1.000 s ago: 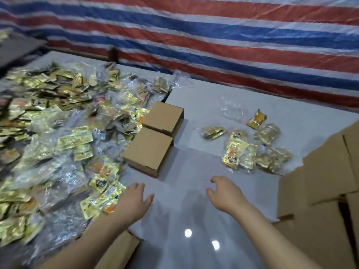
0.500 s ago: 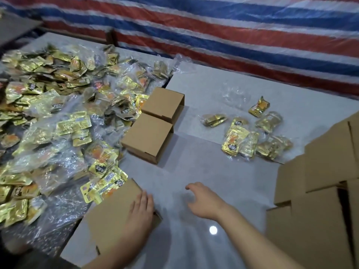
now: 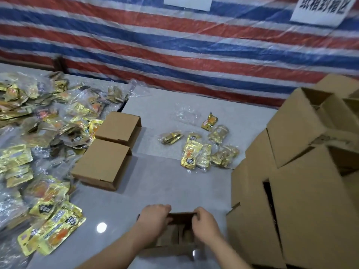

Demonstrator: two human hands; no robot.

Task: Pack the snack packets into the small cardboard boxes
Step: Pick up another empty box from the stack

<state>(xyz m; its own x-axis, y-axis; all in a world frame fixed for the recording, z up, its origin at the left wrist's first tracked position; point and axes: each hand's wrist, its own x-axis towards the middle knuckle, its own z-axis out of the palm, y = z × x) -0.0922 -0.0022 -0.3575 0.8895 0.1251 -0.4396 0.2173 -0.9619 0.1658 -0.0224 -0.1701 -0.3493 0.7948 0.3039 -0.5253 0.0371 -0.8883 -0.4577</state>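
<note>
Both hands work on one small cardboard box [image 3: 174, 235] at the near edge of the table [image 3: 165, 191], straight in front of the person. The left hand [image 3: 153, 220] grips the box's far left rim and the right hand [image 3: 204, 226] grips the far right rim, fingers [image 3: 196, 214] curled over the top edge, so the box mouth lies open between the two palms and faces up. Its long axis seems to run left to right, though blur and the forearms hide most of it. The snack packets it needs lie in two places: a big heap [image 3: 38, 152] spreading over the left of the table, with the nearest yellow packet [image 3: 52, 233] just beside the left forearm, and a small cluster [image 3: 202, 148] farther off toward the middle right. The left hand is plainly the nearer one for the heap. Two closed small boxes [image 3: 108, 152] sit between the heap and the open middle of the table, well apart from the hands. Stacked big cartons [image 3: 301, 191] wall in the right side, close to the right forearm, so free room for moving is mostly ahead and leftward.
</note>
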